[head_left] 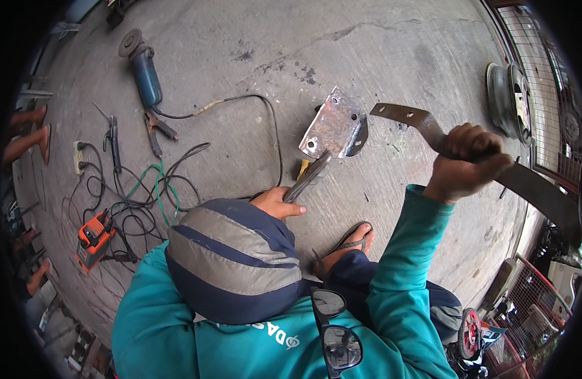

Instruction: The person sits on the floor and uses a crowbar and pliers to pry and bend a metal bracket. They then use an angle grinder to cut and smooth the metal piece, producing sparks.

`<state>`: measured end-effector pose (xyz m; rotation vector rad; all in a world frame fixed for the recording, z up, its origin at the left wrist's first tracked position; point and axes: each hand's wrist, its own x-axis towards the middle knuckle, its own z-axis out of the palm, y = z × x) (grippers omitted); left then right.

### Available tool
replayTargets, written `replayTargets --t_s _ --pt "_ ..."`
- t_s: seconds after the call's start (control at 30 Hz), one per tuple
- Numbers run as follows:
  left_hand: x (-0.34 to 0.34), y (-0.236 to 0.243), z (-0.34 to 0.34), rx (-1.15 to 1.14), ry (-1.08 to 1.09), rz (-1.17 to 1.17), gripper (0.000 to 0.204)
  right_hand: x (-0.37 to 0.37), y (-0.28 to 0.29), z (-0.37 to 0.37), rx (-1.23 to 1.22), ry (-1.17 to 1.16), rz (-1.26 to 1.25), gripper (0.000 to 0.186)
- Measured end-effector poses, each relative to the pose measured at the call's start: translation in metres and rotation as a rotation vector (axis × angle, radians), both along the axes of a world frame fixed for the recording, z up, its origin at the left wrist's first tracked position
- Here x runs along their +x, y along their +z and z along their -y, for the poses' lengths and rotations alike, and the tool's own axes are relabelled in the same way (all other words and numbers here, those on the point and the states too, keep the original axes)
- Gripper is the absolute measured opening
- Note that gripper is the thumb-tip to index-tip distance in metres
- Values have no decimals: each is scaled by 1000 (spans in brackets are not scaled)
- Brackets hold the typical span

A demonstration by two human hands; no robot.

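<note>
My left hand (276,203) is closed around a dark metal tool (308,175), probably pliers, whose far end meets the lower edge of a rusty steel plate (332,126) with holes, lying on the concrete floor. A small yellow object (303,168) sits beside that tool, partly hidden. Raised at the right, my right hand (466,165) grips a long, bent flat steel bar (550,199); its holed end (398,112) hangs just right of the plate, apparently apart from it.
An angle grinder (146,76), welding clamp (158,132), electrode holder (114,142), orange welder (95,237), power strip (78,158) and tangled cables lie leftward. Bare legs of other people (32,129) show at far left. A wheel rim (505,101) and red mesh fencing (528,322) line the right.
</note>
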<state>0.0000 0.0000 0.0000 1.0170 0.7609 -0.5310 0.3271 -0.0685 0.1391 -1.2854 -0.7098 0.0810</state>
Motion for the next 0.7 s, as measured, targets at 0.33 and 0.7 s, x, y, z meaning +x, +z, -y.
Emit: replayTargets --t_s 0.33,0.7 --pt "5 10 4 36 10 32 44 -1 -13 -1 -39 -82 26 64" --pt "-2 -6 6 47 -12 37 43 5 -15 4 -9 -28 -60 65"
